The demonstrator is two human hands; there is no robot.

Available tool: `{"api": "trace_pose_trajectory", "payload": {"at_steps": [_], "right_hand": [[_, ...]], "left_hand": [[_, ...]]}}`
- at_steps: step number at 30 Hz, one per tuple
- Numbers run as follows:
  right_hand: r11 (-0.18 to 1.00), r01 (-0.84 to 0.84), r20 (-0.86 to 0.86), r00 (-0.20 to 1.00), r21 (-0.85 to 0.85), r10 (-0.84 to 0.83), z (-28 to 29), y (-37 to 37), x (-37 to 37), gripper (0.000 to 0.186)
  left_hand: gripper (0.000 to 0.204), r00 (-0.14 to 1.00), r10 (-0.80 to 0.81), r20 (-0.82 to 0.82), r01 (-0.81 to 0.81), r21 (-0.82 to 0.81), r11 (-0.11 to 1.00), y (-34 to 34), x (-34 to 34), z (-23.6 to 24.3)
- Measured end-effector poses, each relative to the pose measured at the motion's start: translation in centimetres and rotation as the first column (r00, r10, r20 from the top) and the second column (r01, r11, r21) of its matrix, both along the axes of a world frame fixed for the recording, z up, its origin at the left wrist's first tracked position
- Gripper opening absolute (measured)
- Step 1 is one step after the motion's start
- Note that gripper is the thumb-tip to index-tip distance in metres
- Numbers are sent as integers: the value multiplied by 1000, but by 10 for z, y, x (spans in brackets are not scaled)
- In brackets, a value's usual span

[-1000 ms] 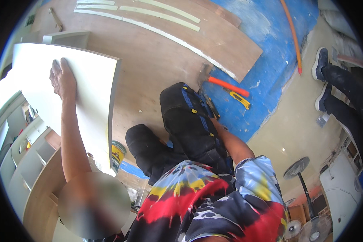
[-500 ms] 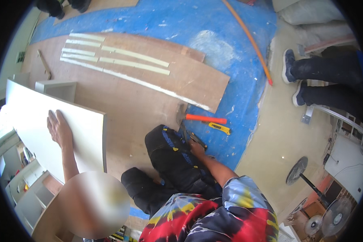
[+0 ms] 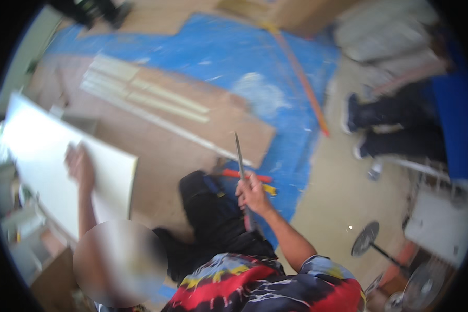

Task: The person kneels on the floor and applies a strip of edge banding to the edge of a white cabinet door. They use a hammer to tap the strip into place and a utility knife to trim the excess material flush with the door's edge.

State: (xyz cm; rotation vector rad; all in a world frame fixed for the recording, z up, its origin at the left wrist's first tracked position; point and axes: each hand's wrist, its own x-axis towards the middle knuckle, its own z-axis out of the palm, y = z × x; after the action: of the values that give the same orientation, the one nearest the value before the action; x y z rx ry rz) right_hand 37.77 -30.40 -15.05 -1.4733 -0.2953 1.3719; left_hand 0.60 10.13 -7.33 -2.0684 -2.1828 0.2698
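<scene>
My left hand (image 3: 79, 165) lies flat against the face of a large white panel (image 3: 109, 177), its fingers somewhat spread and blurred. The panel stands tilted at my left side. In front of my knee, my right hand (image 3: 253, 193) is closed around a metal file (image 3: 239, 153), long, grey and narrow, its tapered end pointing away from me. The file's other end runs back below my hand over my dark trousers. Just beyond this hand, partly hidden by it, are a tool with an orange-red handle (image 3: 231, 173) and a yellow utility knife (image 3: 269, 189) on the floor.
Pale strips (image 3: 166, 99) lie on a brown board (image 3: 244, 130) over blue floor sheeting (image 3: 275, 67). An orange bar (image 3: 307, 88) lies farther off. Another person's legs (image 3: 395, 125) are at the right, near a stand with round discs (image 3: 365, 239). Another person's feet show at far left.
My right hand has come up from the tools on the floor with the file in its grip. My left hand stays on the panel. The view has shifted and blurred.
</scene>
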Motion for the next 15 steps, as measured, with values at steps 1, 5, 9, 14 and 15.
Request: {"api": "trace_pose_trajectory", "payload": {"at_steps": [1,5,9,14,15], "right_hand": [[994,-111,-29,994,-15,110,14,28,-5,33],[909,-418,46,908,1,417,70,102,-27,41],[806,-592,51,805,6,591,92,123,-37,45],[778,-628,62,777,0,627,103,122,-27,42],[746,-665,112,740,-18,663,109,125,-25,39]], "left_hand": [[53,994,-20,-107,14,-58,998,0,5,1],[84,940,201,274,-234,89,968,-13,49,5],[89,916,226,332,-262,68,963,-21,82,27],[86,916,192,353,-243,105,964,-24,87,40],[85,916,193,352,-245,108,964,-25,86,39]]}}
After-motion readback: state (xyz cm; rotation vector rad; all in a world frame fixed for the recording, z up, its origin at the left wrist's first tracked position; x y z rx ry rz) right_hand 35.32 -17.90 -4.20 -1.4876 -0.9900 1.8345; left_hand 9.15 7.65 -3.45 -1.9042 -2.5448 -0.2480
